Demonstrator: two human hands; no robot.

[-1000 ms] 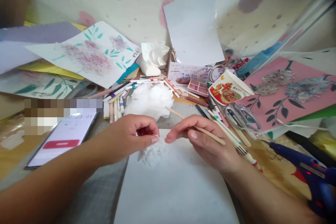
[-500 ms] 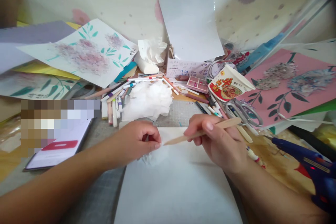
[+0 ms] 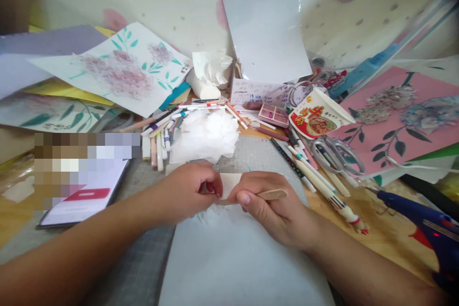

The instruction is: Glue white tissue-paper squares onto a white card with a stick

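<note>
My right hand [image 3: 272, 205] is closed around a flat wooden craft stick [image 3: 274, 194]; its rounded end shows past my thumb. The stick's other end reaches the fingertips of my left hand [image 3: 190, 193]. Those left fingers are pinched together, and what sits between them is too small to make out. Just below lies a patch of crumpled, thin white paper [image 3: 207, 216] on a large white sheet [image 3: 236, 258]. Both hands are over the upper part of this sheet.
Beyond my hands is a pile of white tissue paper [image 3: 206, 136], ringed by markers [image 3: 158, 146]. To the right are scissors [image 3: 337, 155], a paper noodle cup [image 3: 319, 114] and a blue glue gun [image 3: 416, 205]. A phone [image 3: 86, 201] lies left, near flower pictures [image 3: 118, 69].
My right hand has moved left and turned over, bringing the craft stick against my left fingertips. My left hand keeps its pinch. The camera view has shifted slightly.
</note>
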